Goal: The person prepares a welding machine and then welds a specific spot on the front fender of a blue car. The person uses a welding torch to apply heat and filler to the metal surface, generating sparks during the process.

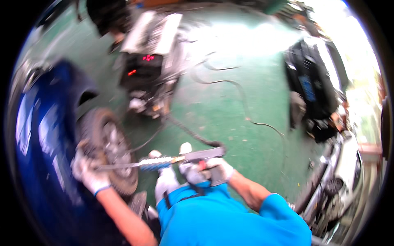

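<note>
My right hand, in a white glove, is wrapped around the pistol grip of a spot-weld dent puller. The tool lies level across the front of my body. It has a grey body, a ribbed blue sleeve and a long metal rod pointing left. At the rod's far end, my gloved left hand closes around it, close to the blue car's side panel. Blur hides the rod's tip and the exact finger positions. A wheel stands right beside that hand.
A thick black cable runs from the tool to a wheeled machine with red lit digits. A thin hose trails over the green floor. Dark car parts stand at right; a person in dark clothes is far left.
</note>
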